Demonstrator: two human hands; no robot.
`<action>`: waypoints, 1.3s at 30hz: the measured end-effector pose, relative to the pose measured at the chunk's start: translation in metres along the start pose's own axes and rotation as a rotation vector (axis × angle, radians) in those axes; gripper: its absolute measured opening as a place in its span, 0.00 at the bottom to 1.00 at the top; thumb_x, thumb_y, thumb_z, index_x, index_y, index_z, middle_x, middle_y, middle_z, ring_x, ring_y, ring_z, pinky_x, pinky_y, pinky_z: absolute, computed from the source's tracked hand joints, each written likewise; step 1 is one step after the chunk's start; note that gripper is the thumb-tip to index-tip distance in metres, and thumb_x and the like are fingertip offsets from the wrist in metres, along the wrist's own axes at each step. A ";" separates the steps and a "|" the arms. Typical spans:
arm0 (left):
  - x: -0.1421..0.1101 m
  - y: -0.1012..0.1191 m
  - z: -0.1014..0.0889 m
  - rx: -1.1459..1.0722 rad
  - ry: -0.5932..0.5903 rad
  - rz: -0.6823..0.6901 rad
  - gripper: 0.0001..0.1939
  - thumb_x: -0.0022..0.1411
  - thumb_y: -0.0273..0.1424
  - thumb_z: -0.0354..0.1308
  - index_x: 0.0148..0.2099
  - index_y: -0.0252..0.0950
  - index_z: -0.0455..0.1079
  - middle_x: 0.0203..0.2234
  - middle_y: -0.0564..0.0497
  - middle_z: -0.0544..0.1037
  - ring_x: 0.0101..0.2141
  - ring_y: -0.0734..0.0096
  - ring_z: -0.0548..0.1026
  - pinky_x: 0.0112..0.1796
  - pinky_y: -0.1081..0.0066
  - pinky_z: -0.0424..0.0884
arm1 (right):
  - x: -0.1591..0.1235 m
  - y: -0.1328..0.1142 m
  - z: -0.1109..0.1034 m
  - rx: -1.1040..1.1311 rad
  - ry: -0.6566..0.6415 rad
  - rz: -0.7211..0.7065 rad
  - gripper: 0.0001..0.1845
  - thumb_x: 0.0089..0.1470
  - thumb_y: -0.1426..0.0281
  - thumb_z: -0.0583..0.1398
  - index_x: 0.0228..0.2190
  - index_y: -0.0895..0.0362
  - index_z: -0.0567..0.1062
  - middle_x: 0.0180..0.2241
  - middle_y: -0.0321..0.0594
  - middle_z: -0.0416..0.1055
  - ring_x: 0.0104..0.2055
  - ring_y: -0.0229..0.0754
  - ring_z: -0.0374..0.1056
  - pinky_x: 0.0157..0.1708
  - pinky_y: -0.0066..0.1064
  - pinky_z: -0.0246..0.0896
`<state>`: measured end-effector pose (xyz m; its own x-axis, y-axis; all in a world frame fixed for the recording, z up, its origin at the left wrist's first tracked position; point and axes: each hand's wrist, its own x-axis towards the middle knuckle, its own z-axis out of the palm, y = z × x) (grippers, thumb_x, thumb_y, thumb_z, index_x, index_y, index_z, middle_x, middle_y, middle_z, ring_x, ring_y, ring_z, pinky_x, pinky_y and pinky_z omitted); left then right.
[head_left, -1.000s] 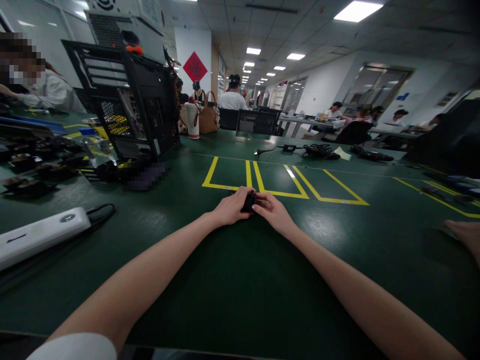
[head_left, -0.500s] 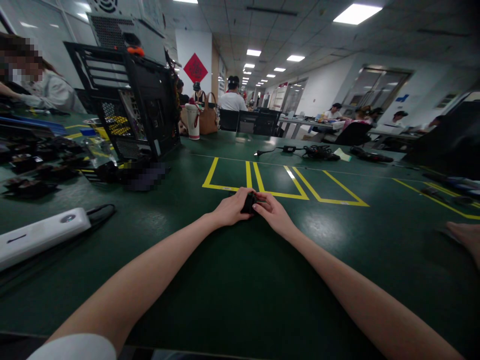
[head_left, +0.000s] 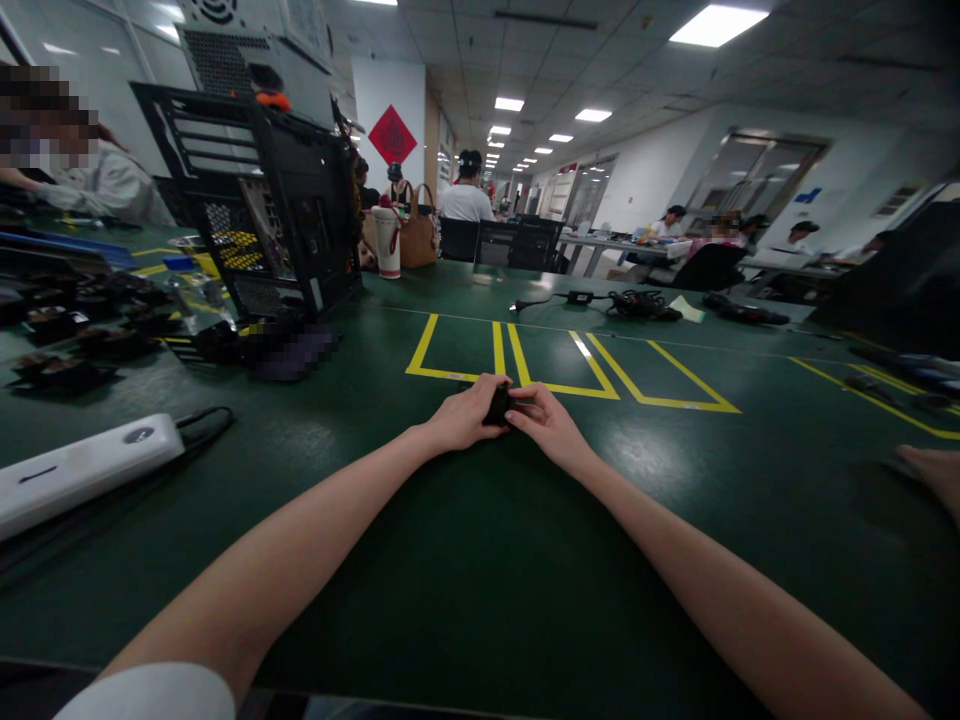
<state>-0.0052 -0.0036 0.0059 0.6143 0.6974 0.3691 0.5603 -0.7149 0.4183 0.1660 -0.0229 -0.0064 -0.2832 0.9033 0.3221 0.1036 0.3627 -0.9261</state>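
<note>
A small black block-like part (head_left: 498, 405) is between my two hands, close above the green table (head_left: 480, 560); its exact kind cannot be made out. My left hand (head_left: 471, 413) wraps round it from the left, thumb on the near side and fingers over the far side. From the right, my right hand (head_left: 546, 424) pinches at its edge with thumb and fingertips. Whatever lies between those fingertips is too small to tell. Just beyond the hands, yellow tape outlines (head_left: 541, 388) mark the table surface.
At left stands an open black computer case (head_left: 300, 220), with black parts (head_left: 64, 365) and a clear bottle (head_left: 191, 295) near it. A white device (head_left: 90, 470) lies closer. Coiled cables (head_left: 641, 304) lie at the back. Another person's hand (head_left: 934, 475) rests at the right edge.
Both hands keep nearly the same place and hold on the black part. The view has shifted very slightly.
</note>
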 end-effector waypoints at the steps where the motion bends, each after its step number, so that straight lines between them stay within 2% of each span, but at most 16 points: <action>1: 0.000 0.000 0.000 0.001 -0.003 -0.004 0.30 0.51 0.34 0.55 0.52 0.40 0.45 0.48 0.45 0.60 0.42 0.60 0.68 0.38 0.62 0.68 | 0.000 0.000 0.000 -0.009 0.004 0.009 0.16 0.44 0.69 0.59 0.37 0.53 0.64 0.41 0.38 0.63 0.45 0.42 0.64 0.46 0.40 0.61; 6: 0.000 0.000 -0.001 0.014 0.005 0.003 0.30 0.51 0.35 0.56 0.52 0.40 0.45 0.48 0.45 0.60 0.42 0.60 0.68 0.37 0.62 0.68 | 0.001 -0.001 -0.003 0.004 -0.026 0.066 0.18 0.44 0.70 0.59 0.40 0.53 0.63 0.43 0.39 0.62 0.46 0.42 0.64 0.47 0.41 0.59; 10: 0.000 -0.001 0.000 0.025 0.006 0.009 0.30 0.50 0.34 0.56 0.52 0.39 0.45 0.48 0.45 0.60 0.42 0.59 0.68 0.37 0.61 0.68 | -0.001 0.000 -0.003 0.081 -0.060 0.019 0.19 0.41 0.72 0.61 0.37 0.53 0.63 0.42 0.37 0.62 0.45 0.41 0.64 0.47 0.39 0.60; 17: 0.000 -0.001 0.001 0.034 0.006 0.001 0.30 0.50 0.35 0.55 0.52 0.40 0.45 0.48 0.45 0.60 0.42 0.59 0.68 0.37 0.61 0.68 | -0.002 -0.002 0.001 0.050 -0.023 0.000 0.13 0.44 0.70 0.59 0.34 0.54 0.64 0.39 0.37 0.63 0.44 0.40 0.64 0.46 0.38 0.61; 23: -0.001 0.002 -0.002 0.002 -0.004 -0.002 0.30 0.51 0.34 0.55 0.53 0.40 0.44 0.47 0.46 0.60 0.42 0.60 0.68 0.37 0.62 0.68 | -0.001 -0.003 -0.001 0.001 -0.010 0.038 0.20 0.44 0.70 0.59 0.41 0.53 0.62 0.44 0.39 0.62 0.46 0.42 0.63 0.48 0.40 0.59; 28: -0.001 0.002 -0.002 -0.009 -0.016 -0.019 0.31 0.50 0.32 0.56 0.52 0.41 0.45 0.48 0.46 0.60 0.43 0.59 0.68 0.38 0.61 0.68 | -0.002 -0.003 -0.001 0.042 -0.052 0.047 0.20 0.41 0.71 0.61 0.39 0.53 0.62 0.44 0.39 0.62 0.46 0.42 0.63 0.47 0.41 0.60; 35: 0.000 0.000 0.001 0.022 0.008 -0.001 0.30 0.50 0.35 0.55 0.52 0.40 0.44 0.48 0.45 0.59 0.43 0.58 0.67 0.38 0.60 0.68 | -0.002 -0.001 0.001 0.037 -0.018 -0.001 0.14 0.44 0.70 0.59 0.36 0.54 0.64 0.41 0.38 0.63 0.47 0.41 0.62 0.48 0.38 0.59; 39: 0.001 -0.001 0.001 0.028 0.003 -0.006 0.30 0.51 0.34 0.55 0.52 0.40 0.44 0.48 0.45 0.60 0.43 0.58 0.68 0.37 0.60 0.68 | -0.002 -0.001 0.000 0.004 -0.013 0.000 0.15 0.44 0.70 0.59 0.37 0.53 0.64 0.41 0.38 0.62 0.46 0.41 0.63 0.47 0.38 0.60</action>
<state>-0.0046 -0.0028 0.0051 0.6090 0.7020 0.3690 0.5795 -0.7116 0.3973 0.1660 -0.0249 -0.0060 -0.2955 0.9003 0.3195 0.0996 0.3617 -0.9270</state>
